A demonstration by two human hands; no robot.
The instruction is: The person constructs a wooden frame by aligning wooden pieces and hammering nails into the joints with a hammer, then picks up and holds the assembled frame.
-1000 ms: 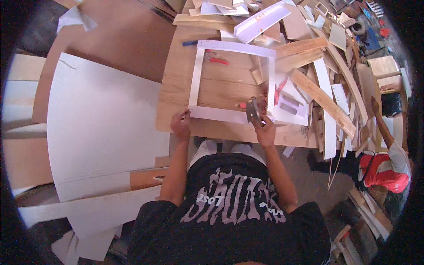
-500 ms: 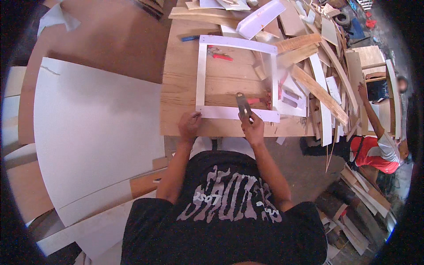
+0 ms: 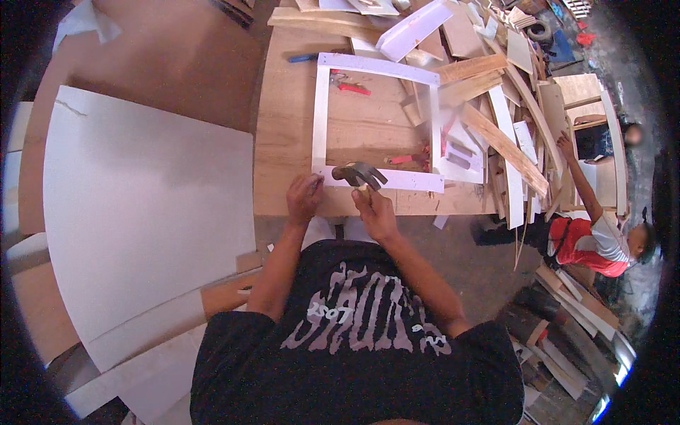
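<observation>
A rectangular frame of pale strips (image 3: 320,120) lies flat on the wooden worktable (image 3: 283,142). My right hand (image 3: 375,215) is closed round the handle of a claw hammer (image 3: 358,173), whose dark metal head is over the frame's near strip. At the near left corner of the frame, my left hand (image 3: 304,197) has its fingers pinched together. Whatever those fingertips hold is too small to make out. Inside the frame lie red-handled pliers (image 3: 353,88) and, nearer, another red tool (image 3: 407,159) whose kind is unclear.
Wood offcuts (image 3: 506,152) are heaped along the table's right side. A large white panel (image 3: 152,205) stands to the left. A blue-handled tool (image 3: 303,58) lies past the frame's far left corner. At the far right, a co-worker (image 3: 588,241) reaches toward a wooden box-like piece (image 3: 618,152).
My right hand and the hammer have moved left toward my left hand, and the hammer head has turned sideways. My left hand stays at the frame's corner.
</observation>
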